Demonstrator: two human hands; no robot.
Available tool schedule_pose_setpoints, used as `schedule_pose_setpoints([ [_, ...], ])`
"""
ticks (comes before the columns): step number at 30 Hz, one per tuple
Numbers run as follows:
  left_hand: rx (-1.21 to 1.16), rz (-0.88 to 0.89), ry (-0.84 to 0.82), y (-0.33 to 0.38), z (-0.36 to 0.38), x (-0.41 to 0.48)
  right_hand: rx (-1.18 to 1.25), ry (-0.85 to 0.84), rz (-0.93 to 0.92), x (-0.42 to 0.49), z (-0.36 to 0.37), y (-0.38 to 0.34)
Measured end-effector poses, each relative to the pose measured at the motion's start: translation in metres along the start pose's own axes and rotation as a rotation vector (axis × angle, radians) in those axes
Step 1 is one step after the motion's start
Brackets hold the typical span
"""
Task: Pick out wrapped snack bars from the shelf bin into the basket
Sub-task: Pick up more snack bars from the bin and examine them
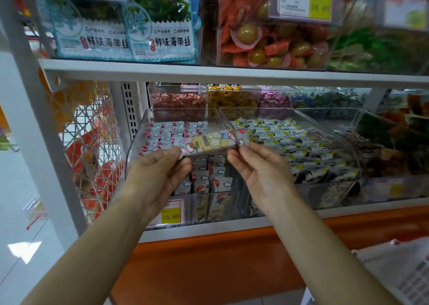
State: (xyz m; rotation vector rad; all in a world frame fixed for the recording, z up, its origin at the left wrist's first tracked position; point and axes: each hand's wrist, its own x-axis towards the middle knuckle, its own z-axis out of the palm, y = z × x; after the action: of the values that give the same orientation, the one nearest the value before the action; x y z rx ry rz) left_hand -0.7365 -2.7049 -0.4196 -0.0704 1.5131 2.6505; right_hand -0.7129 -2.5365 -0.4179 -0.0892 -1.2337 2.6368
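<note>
We see one snack bar [210,144] held level betw. both hands, above clear shelf bin [139,142]: left hand [160,172] pinches its left end, right hand [257,167] the right end. Basket [399,272] prob. lower right, blurred.

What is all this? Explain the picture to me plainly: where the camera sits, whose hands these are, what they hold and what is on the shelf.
There is no machine here. A person wears one wide-angle camera on the head, looking forward and down, so you see their own two arms. The left hand pinches one end of a wrapped snack bar and the right hand pinches the other end, holding it level in front of a clear shelf bin. That bin holds more wrapped bars with red marks. The bin beside it holds packets with yellow marks. A yellow price tag reading 15.80 sits below. On the shelf above stand seaweed packs. The white slotted thing at lower right may be the basket, but only a corner shows.
</note>
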Motion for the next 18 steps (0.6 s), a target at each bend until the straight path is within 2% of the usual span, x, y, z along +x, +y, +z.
schedule_pose_setpoints([
  [5, -0.055, -0.029, -0.086, 0.0, 0.004, -0.001, 0.036, 0.049, -0.019, 0.002, -0.004, -0.003],
  [10, 0.021, -0.003, -0.114, 0.0, 0.002, 0.0, -0.006, 0.041, -0.044, 0.004, -0.006, -0.002],
  [14, 0.101, 0.039, -0.113, 0.001, 0.0, -0.001, -0.14, -0.001, -0.109, 0.006, -0.008, 0.001],
  [18, 0.034, -0.024, -0.114, 0.002, 0.0, 0.0, -0.308, -0.029, -0.181, 0.008, -0.011, 0.004],
])
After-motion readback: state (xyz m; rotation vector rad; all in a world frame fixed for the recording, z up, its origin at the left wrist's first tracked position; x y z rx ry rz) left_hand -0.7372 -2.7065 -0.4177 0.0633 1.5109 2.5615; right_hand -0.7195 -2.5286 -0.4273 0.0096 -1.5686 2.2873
